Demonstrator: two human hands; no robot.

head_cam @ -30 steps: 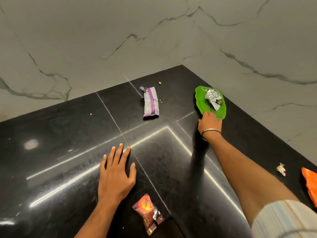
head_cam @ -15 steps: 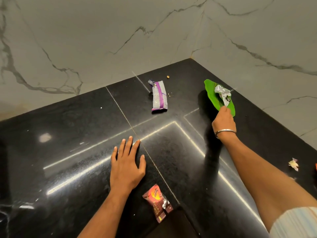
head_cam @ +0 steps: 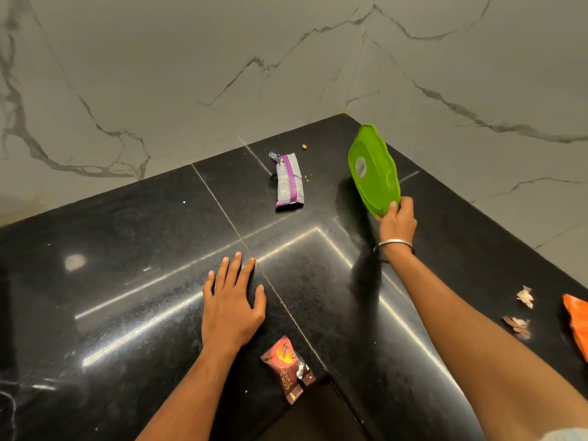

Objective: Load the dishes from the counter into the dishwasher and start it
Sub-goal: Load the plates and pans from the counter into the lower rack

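A green plastic plate (head_cam: 373,168) with a scalloped rim stands tilted up on edge above the black counter (head_cam: 143,237) near the back corner, its underside facing me. My right hand (head_cam: 397,222) grips its near rim, and a metal bangle sits on that wrist. The crumpled foil seen earlier on the plate is hidden from view. My left hand (head_cam: 230,305) lies flat on the counter with the fingers spread, holding nothing.
A silver and purple wrapper (head_cam: 289,181) lies left of the plate. A brown snack packet (head_cam: 288,367) sits by my left forearm. An orange wrapper (head_cam: 577,323) and paper scraps (head_cam: 525,297) lie at the right edge. Marble walls (head_cam: 222,74) enclose the corner.
My right hand has lifted the green plate off the counter and tipped it upright, so its underside now faces me. The left hand stays flat on the counter.
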